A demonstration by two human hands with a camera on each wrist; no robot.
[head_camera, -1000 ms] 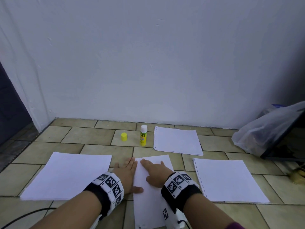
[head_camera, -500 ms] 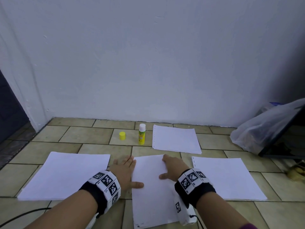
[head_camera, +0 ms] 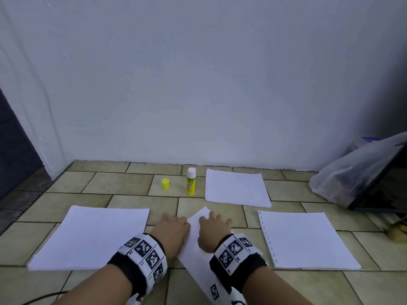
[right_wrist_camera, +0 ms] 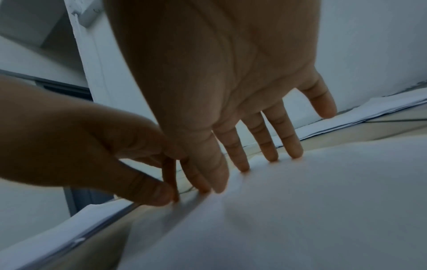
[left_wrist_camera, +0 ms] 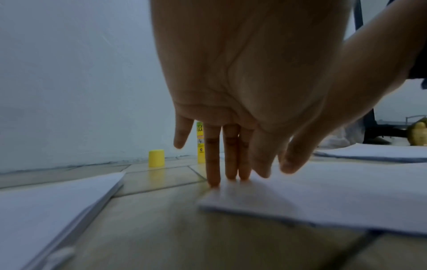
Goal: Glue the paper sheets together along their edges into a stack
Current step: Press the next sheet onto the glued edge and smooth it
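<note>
Turning under my flat right hand (head_camera: 214, 233) and left hand (head_camera: 172, 233), both spread and pinching nothing, the middle sheet (head_camera: 197, 245) at lower centre now lies skewed where it sat square; I judge I'm realigning it. Thin, limp paper; the glue stick (head_camera: 191, 182) stands uncapped above.

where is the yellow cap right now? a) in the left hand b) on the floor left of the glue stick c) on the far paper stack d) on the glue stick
b: the yellow cap stands on the floor tiles to the left of the glue stick, apart from it; the stick's white top is bare, and both hands lie on the middle sheet.
</note>
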